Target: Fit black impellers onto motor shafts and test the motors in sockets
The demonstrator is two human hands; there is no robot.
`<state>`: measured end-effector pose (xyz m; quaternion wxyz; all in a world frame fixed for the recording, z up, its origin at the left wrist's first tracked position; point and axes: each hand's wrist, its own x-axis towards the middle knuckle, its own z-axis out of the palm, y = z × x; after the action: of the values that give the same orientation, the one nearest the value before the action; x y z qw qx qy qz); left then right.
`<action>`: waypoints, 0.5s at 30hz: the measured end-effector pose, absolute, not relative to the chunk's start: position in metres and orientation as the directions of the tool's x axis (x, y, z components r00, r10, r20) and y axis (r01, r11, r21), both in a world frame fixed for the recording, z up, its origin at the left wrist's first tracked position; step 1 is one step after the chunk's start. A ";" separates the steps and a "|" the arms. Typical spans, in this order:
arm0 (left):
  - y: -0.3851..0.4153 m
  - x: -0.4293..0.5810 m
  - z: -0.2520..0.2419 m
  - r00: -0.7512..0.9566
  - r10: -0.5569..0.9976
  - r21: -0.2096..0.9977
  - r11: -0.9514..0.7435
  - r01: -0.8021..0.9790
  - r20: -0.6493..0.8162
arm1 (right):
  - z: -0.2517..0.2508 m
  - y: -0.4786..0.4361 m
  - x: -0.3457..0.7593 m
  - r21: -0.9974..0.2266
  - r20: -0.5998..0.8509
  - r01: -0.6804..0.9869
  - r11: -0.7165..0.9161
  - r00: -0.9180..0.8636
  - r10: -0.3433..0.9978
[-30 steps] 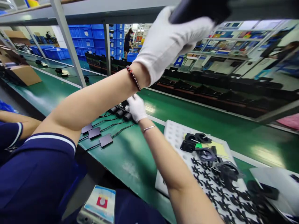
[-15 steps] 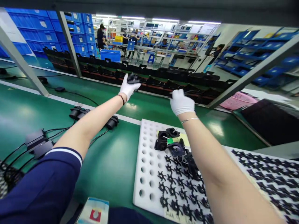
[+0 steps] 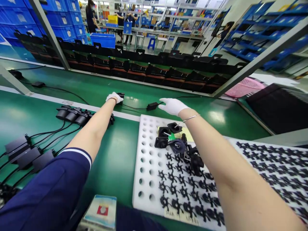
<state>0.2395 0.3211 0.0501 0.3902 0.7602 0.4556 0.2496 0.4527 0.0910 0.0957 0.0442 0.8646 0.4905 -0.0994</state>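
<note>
holding black device, left hand; tray label unreadable

Blue crates stand stacked upper left, with a blue stool mid-background and a pink basket right.

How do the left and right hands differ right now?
The left hand grasps a black part; the right hand has fingertips beside the black cable box. A beaded bracelet goes with the left hand, a silver bangle with the right hand. Both wear white gloves.
</note>
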 end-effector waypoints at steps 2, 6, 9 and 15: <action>0.321 0.234 0.057 0.441 0.896 0.831 -0.288 0.475 0.059 | 0.107 0.064 0.437 -0.050 -0.239 0.868 -0.494 0.470 0.850; 0.293 0.229 0.070 0.451 0.887 0.778 -0.352 0.521 0.099 | 0.116 0.008 0.389 -0.079 -0.360 0.936 -0.344 0.295 0.885; 0.244 0.220 0.080 0.651 0.741 0.648 -0.578 0.496 0.163 | 0.108 -0.020 0.352 0.035 -0.322 0.983 -0.181 0.183 0.929; 0.120 0.168 0.072 0.950 0.300 0.526 -0.824 0.209 0.092 | 0.079 -0.033 0.319 0.118 -0.168 0.965 -0.235 0.252 0.953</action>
<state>0.1676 0.1201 0.0717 0.2644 0.9512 0.1338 0.0857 0.3195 -0.0329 0.0786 0.0988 0.7851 0.6107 -0.0302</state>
